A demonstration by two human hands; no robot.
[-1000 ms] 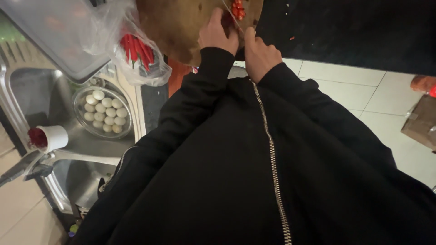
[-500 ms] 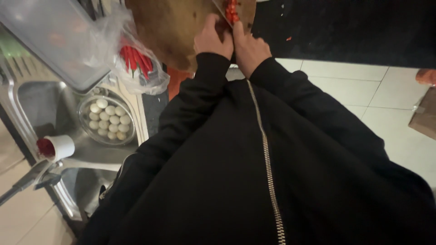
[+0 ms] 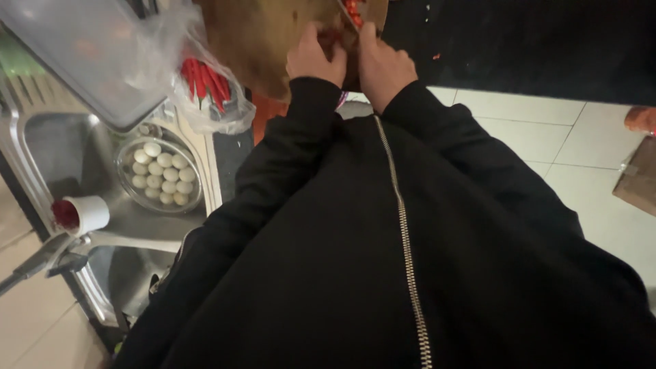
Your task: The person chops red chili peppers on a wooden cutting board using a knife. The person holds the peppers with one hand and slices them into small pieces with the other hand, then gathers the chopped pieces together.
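- Left hand (image 3: 316, 60) is laid on the wooden board (image 3: 260, 41), fingers curled down near the board's right edge; whatever is pinned under them can't be told.
- Right hand (image 3: 383, 65) is set just beside it, knuckles up, fingers folded; a thin blade (image 3: 347, 15) is seen rising from between the two hands, so a grip on a knife is likely, but the handle is hidden.
- Chopped red chilli (image 3: 353, 8) is seen at the top edge, right above the fingertips, touching the blade line.
- Both wrists are covered by black sleeves; the zipped jacket (image 3: 403, 246) fills most of the view.
- Whole red chillies are held in a clear bag (image 3: 208, 85), left of the board, well apart from the hands.
- Sink (image 3: 41, 150) at left: bowl of white eggs (image 3: 160, 174), white cup (image 3: 85, 214) below it.
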